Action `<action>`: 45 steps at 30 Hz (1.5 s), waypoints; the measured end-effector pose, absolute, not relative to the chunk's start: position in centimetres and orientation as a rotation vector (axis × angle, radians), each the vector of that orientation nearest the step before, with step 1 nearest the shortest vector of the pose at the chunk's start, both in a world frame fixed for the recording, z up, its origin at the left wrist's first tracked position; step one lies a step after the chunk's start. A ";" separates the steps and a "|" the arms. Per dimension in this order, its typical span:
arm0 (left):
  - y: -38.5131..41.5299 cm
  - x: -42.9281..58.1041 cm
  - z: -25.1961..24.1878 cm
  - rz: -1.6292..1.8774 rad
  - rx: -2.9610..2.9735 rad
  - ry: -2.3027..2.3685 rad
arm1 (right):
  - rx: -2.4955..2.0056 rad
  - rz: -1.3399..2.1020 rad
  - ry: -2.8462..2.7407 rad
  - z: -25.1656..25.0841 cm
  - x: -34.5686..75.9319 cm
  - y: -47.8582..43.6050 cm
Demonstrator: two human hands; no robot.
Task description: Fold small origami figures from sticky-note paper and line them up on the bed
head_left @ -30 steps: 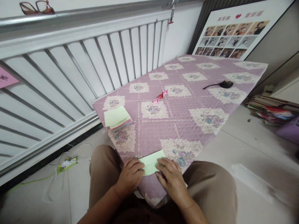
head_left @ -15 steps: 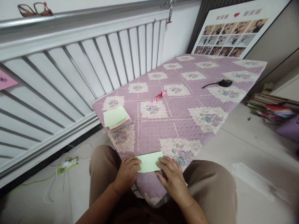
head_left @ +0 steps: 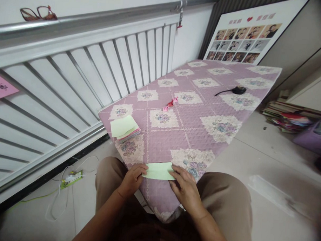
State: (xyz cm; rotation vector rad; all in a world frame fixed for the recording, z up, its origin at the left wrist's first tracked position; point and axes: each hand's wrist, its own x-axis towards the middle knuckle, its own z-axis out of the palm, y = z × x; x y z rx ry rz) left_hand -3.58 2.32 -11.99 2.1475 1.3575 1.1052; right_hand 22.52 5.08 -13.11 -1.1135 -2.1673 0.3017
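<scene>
At the near corner of the purple tablecloth [head_left: 159, 148], a narrow piece of green paper [head_left: 158, 170] stretched crosswise between two bare hands. The left hand [head_left: 133, 177] grasped its left end and the right hand [head_left: 186, 188] its right, fingers on top (how firmly the left thumb pressed could not be told, since it was mostly hidden).

The paper's lower edge bowed a little, so an uneven pull might have skewed it or set a crease off line. The cloth looked dimpled, a poor backing for a sharp fold, and too hard a tug at both ends could have torn the piece.

Farther left, a stack of paper [head_left: 124, 128] sat close to the table's edge beside the radiator [head_left: 99, 72], its top sheet askew; a knock from the left forearm would probably have sent sheets to the floor. Three small folded paper pieces [head_left: 170, 103], pink and red, lay well beyond both hands, seemingly light enough for a draught to scatter.
</scene>
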 end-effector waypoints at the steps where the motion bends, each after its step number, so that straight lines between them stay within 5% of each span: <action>1: 2.4 -3.6 -12.0 1.100 2.150 1.346 | -1.121 0.292 -2.156 -13.2 22.5 5.1; 21: 0.1 2.5 -10.2 0.565 2.469 1.788 | -0.947 0.351 -2.252 -12.4 21.7 3.8; 45: -0.4 1.9 -10.7 0.750 2.094 1.956 | -1.361 0.332 -2.187 -11.5 20.8 5.3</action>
